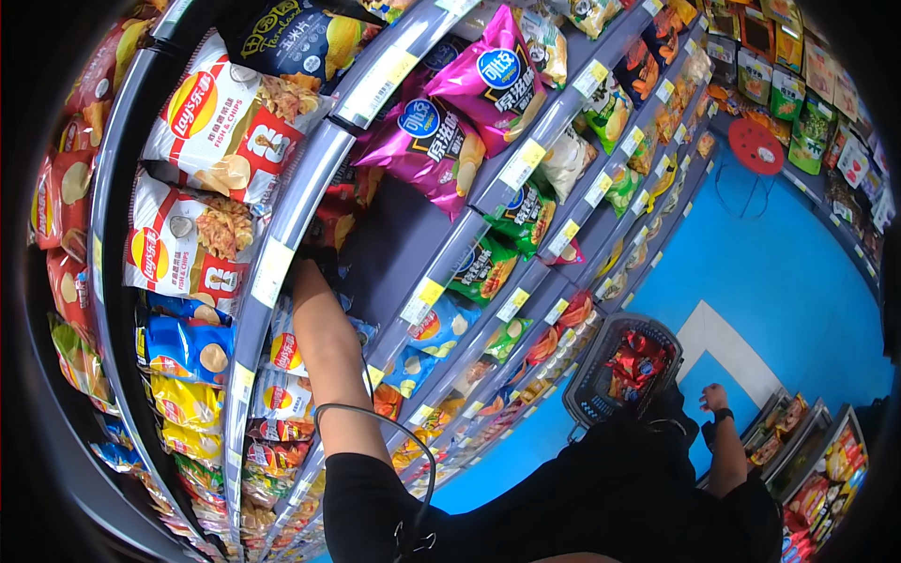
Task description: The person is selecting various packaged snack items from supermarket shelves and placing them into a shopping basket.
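My left forearm (331, 338) reaches into a gap on a middle shelf. A dark band shows at its wrist, while the left hand itself is hidden in shadow behind the shelf edge, so what it touches cannot be seen. Near it are red snack bags (338, 222), and beside the forearm lie blue and white Lay's chip bags (287, 352). Pink Copico chip bags (433, 144) stand to the right of the gap. My right hand (714, 397) hangs low at my side with fingers loosely bent and apart, holding nothing, a black band at its wrist.
A dark shopping basket (574, 390) with red packets (637, 366) is on the blue floor (781, 246). White Lay's bags (211, 134) fill a shelf at left. A red round stool (755, 146) stands farther off. More snack racks (820, 478) are at lower right. A dark cable (422, 447) crosses near my left arm.
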Demonstrator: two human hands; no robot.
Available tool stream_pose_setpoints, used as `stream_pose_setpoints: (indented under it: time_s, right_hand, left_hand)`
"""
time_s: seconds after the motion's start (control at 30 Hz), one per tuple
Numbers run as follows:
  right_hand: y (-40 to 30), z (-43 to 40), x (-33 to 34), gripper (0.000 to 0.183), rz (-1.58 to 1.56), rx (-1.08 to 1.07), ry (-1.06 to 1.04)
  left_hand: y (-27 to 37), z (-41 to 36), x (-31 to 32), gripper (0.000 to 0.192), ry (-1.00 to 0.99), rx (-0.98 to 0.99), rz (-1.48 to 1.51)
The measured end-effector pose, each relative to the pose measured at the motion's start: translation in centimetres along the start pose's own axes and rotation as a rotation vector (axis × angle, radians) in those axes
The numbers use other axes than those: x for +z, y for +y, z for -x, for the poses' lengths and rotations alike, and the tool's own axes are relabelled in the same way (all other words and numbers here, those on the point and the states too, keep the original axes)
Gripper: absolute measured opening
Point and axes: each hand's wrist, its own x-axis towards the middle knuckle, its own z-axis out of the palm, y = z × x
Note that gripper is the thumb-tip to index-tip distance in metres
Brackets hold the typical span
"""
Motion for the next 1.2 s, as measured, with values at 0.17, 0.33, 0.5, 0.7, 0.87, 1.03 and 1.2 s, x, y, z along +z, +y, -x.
stream_pose_setpoints:
  time_s: [0.17, 0.33, 0.5, 0.7, 0.87, 1.03, 1.2]
  right_hand:
    - [1.9, 0.9, -1.0, 0.018, 0.021, 0.052, 0.016]
    - [-0.1, 0.8, 0.3, 0.018, 0.066, 0.033, -0.016]
    - [-6.1, 0.1, 2.7, 0.017, 0.130, -0.259, -0.029]
    - [-32.0, 19.6, 13.0, 0.023, 0.480, -1.137, -0.574]
    - [-49.0, 36.3, 20.5, 0.016, 0.467, -1.902, -0.579]
    - [-59.3, 41.8, 30.8, 0.019, 0.543, -2.077, -0.221]
    - [-64.1, 41.3, 37.2, 0.032, 0.630, -1.864, 0.053]
  left_hand:
    - [0.2, -0.9, -0.2, 0.029, 0.012, 0.018, -0.006]
    - [0.3, -1.0, 0.1, 0.030, 0.029, 0.025, -0.020]
    - [1.2, -1.0, 0.9, 0.031, 0.047, 0.033, -0.014]
    - [0.8, 0.7, -0.3, 0.032, 0.096, 0.024, -0.059]
    - [0.2, 2.3, -1.7, 0.033, 0.129, 0.023, -0.041]
    - [2.6, 4.0, -1.6, 0.034, 0.223, 0.087, 0.106]
    - [5.2, 5.4, -1.4, 0.036, 0.144, 0.018, -0.080]
